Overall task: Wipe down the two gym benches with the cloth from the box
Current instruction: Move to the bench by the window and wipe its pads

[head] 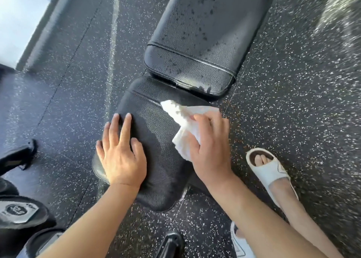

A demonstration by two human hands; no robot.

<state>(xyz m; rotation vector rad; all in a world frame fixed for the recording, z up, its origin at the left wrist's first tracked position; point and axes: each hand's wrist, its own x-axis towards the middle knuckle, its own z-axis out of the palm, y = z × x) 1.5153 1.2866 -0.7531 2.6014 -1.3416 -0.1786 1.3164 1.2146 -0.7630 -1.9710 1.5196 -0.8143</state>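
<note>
A black padded gym bench lies below me, with its seat pad near and its back pad beyond, dotted with dark wet drops. My left hand rests flat on the seat pad's left side, fingers straight. My right hand grips a crumpled white cloth and presses it against the seat pad's right edge. The box and a second bench are not in view.
Speckled black rubber floor surrounds the bench. My foot in a white slide sandal stands right of the seat. Black dumbbells lie at the lower left. A black bench foot shows at the bottom.
</note>
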